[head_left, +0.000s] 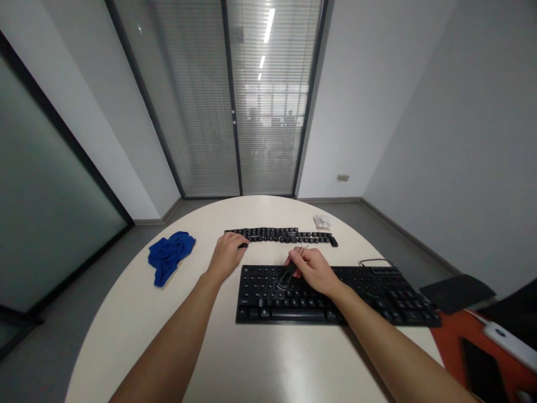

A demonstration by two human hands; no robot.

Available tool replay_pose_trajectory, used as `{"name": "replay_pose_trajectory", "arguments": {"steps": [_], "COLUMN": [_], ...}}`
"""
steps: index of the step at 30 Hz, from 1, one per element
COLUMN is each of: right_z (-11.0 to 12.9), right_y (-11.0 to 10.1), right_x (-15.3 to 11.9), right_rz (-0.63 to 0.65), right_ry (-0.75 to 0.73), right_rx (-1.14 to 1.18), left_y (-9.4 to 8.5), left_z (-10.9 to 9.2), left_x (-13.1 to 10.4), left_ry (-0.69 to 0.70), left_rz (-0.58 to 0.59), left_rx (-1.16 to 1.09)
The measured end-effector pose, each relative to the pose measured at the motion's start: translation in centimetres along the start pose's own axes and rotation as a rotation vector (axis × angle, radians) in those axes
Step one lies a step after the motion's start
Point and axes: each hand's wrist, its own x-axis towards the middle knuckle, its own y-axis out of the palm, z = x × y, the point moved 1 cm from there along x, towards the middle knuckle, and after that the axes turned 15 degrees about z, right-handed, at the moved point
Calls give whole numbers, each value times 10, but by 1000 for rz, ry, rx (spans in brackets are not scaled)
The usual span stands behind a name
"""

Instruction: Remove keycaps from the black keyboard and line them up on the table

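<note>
A black keyboard [304,315] lies on the round pale table [251,364], with many keycaps off its upper rows. Behind it, loose black keycaps [272,234] sit in rows. My left hand [229,252] is at the left end of these rows, its fingers closed around a small black keycap [243,245]. Over the keyboard's upper middle, my right hand [308,266] grips a small black tool with wire loops [285,280]; the loops point down and left toward the bare key positions.
A crumpled blue cloth [170,254] rests at the table's left. Near the back right edge is a clear plastic bag [323,221]. Beyond the keyboard's right end, a phone [482,369] and a white power strip [509,342] lie on an orange-red surface [451,336].
</note>
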Motion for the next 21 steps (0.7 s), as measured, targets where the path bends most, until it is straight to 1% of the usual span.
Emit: {"name": "replay_pose_trajectory", "arguments": {"steps": [13, 21], "right_z": [0, 1], "right_y": [0, 0], "right_x": [0, 1], "right_rz": [3, 21], "right_ry": [-3, -17], "right_rx": [-8, -34], "left_y": [0, 4], "left_z": [-2, 0], "left_x": [-1, 2], "left_ry": [-1, -15], "left_rz": [1, 1], "left_rx": [-9, -13]}}
